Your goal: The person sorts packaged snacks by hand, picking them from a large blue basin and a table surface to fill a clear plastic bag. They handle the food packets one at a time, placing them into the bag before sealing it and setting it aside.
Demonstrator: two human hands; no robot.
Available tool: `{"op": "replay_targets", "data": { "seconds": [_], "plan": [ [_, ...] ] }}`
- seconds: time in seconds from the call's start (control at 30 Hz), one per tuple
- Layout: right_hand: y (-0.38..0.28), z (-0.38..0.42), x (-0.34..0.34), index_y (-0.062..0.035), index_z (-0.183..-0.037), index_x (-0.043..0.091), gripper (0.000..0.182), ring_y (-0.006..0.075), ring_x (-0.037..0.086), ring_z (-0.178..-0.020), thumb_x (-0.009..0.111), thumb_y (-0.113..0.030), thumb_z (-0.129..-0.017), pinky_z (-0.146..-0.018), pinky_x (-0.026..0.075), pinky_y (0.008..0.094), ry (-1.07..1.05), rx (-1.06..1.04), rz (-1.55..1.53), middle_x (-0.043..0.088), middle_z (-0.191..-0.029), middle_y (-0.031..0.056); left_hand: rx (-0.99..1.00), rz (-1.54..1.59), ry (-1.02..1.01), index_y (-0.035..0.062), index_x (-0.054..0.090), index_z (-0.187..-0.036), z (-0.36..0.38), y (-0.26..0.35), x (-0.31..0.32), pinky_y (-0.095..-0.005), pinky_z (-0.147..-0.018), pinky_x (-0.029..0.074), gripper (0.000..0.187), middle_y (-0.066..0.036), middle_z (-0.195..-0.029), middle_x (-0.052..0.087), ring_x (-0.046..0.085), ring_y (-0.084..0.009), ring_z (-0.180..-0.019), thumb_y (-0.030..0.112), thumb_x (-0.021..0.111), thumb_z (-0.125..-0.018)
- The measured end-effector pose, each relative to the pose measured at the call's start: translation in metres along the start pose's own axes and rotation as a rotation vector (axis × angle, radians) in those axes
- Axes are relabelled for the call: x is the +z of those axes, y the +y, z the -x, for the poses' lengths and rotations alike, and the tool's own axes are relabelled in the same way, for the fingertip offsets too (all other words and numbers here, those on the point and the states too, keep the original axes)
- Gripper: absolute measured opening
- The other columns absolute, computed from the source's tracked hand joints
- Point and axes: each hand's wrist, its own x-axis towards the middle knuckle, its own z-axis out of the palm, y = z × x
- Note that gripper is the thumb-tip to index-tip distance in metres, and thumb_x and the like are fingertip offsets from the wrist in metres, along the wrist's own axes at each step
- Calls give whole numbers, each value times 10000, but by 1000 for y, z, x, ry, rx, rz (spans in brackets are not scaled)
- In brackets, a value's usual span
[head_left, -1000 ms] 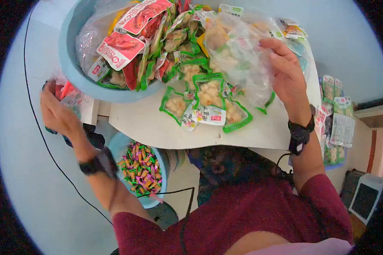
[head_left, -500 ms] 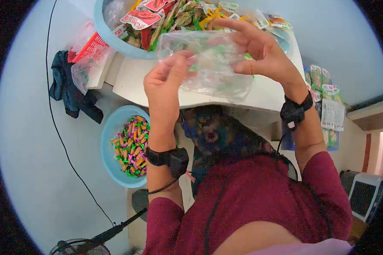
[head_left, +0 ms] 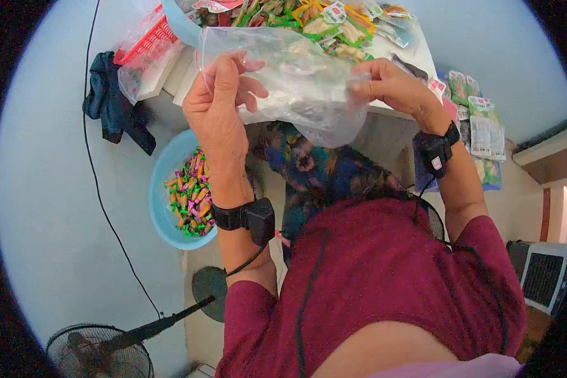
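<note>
A clear plastic bag [head_left: 296, 82] is stretched between my two hands above the front edge of the white table [head_left: 416, 53]. My left hand [head_left: 223, 101] is at the bag's left end, fingers apart and partly behind or inside the film. At the other end, my right hand [head_left: 384, 85] pinches the plastic between thumb and fingers. Beyond the bag lie green and yellow snack packets [head_left: 327, 25], seen partly through it. Whether anything is inside the bag cannot be made out.
A blue basin [head_left: 186, 25] stands at the table's back left, near a red basket [head_left: 148, 41]. Wrapped candies [head_left: 192, 195] fill a lower blue basin [head_left: 160, 205]. More packets [head_left: 482, 120] are at the right. A fan [head_left: 101, 353] stands lower left.
Both hands have moved apart, spreading the bag wider. My right hand has closed from spread fingers to a pinch on the plastic. The view has shifted slightly.
</note>
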Motion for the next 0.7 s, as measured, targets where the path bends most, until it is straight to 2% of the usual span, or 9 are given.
{"op": "replay_targets", "data": {
  "seconds": [0.03,0.07,0.17,0.2,0.33,0.43,0.47,0.57,0.7],
  "plan": [
    [3,4,1,-17,-1001,644,314,151,659,-797,690,-291,-855,-742,530,290,15,-13,-33,681,-913,64,10,-19,-10,-12,659,-1025,6,3,-1,-197,-484,392,296,-106,-841,695,598,-103,-580,258,557,-963],
    [4,7,4,-16,-980,639,265,147,639,-811,673,-257,-876,-805,530,318,99,-43,-148,659,-897,37,-13,-58,2,-14,658,-1035,13,6,-2,-194,-484,390,310,-104,-834,696,589,-94,-573,267,548,-967],
    [6,14,3,-28,-985,634,206,137,634,-825,636,-218,-903,-826,539,343,322,-224,-327,651,-898,27,-92,-127,23,-19,655,-1058,33,18,-5,-187,-481,380,347,-99,-818,696,566,-71,-557,292,525,-976],
    [2,18,4,-35,-995,629,167,138,635,-843,598,-183,-925,-824,551,359,339,-248,-383,645,-911,23,-134,-122,23,-21,655,-1062,40,18,-8,-184,-478,374,356,-97,-815,696,561,-65,-554,298,520,-977],
    [2,31,1,-23,-1016,624,249,156,640,-786,557,-253,-946,-739,557,368,345,-274,-429,645,-884,36,-242,-196,-51,13,647,-1099,60,14,-10,-186,-469,345,389,-73,-830,693,558,-67,-557,334,452,-998],
    [-2,40,1,-7,-1020,617,337,179,629,-694,526,-325,-955,-720,551,374,243,-194,-523,639,-823,50,-299,-238,-160,11,649,-1094,71,0,-7,-184,-473,350,389,-60,-821,693,564,-58,-563,337,462,-993],
    [-1,39,8,-2,-971,621,399,166,630,-611,532,-390,-939,-618,540,314,394,-186,-461,624,-678,47,-302,-266,-192,4,651,-1090,75,-2,-4,-178,-470,349,401,-58,-821,694,562,-59,-551,345,466,-991],
    [2,45,4,7,-920,651,427,160,609,-538,558,-409,-920,-545,498,273,423,-148,-234,599,-603,39,-334,-264,-205,-5,641,-1108,81,-7,1,-178,-438,348,417,-74,-814,692,554,-66,-517,351,455,-995],
    [1,47,-7,14,-873,684,393,141,587,-501,586,-365,-905,-485,455,252,406,10,-154,571,-562,34,-409,-173,-263,-13,607,-1158,87,-7,1,-177,-393,349,467,-97,-819,687,550,-79,-482,391,442,-993]
  ]
}}
